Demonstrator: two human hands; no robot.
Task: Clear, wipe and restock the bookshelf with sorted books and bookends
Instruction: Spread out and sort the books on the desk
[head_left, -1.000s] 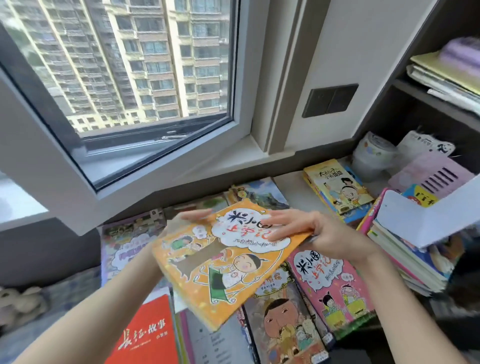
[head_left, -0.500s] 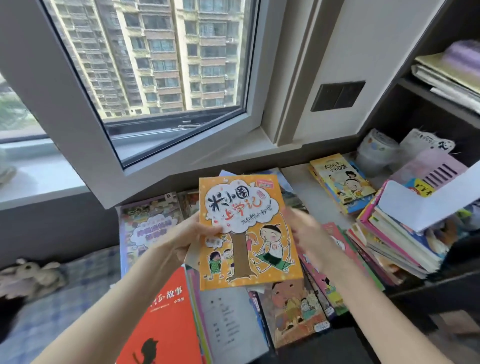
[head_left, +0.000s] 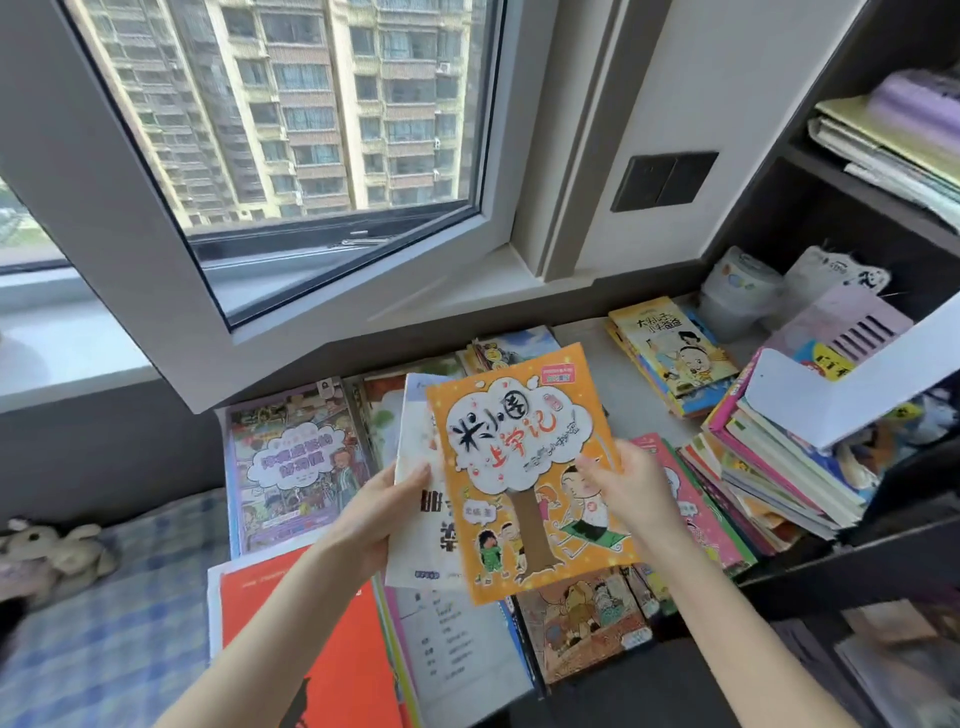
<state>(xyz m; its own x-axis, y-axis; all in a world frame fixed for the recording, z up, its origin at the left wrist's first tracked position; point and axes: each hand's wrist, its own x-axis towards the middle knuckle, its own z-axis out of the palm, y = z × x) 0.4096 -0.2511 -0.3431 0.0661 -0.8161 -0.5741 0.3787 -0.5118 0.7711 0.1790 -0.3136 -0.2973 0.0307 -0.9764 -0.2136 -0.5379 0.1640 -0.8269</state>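
Observation:
An orange comic book (head_left: 524, 467) with a tree on its cover is held up over the spread books. My right hand (head_left: 631, 480) grips its right edge. A white booklet (head_left: 415, 499) shows from behind its left side, and my left hand (head_left: 382, 512) holds that booklet's left edge with the thumb on top. Below them lie flat books: a red book (head_left: 311, 649), a purple comic (head_left: 293, 467), a brown-cover comic (head_left: 582, 618) and a pink comic (head_left: 696, 514).
A tall slanted stack of books (head_left: 779, 467) with a white bookend (head_left: 831, 400) stands at the right. A yellow book pile (head_left: 670, 353) lies behind it. The dark bookshelf (head_left: 852, 192) holds papers. A window frame (head_left: 171, 291) juts out at left. A plush toy (head_left: 57, 551) lies on the checked bedding.
The orange book has shifted right with my right hand and tilted slightly. A white booklet is now uncovered behind it in my left hand. The view turned left.

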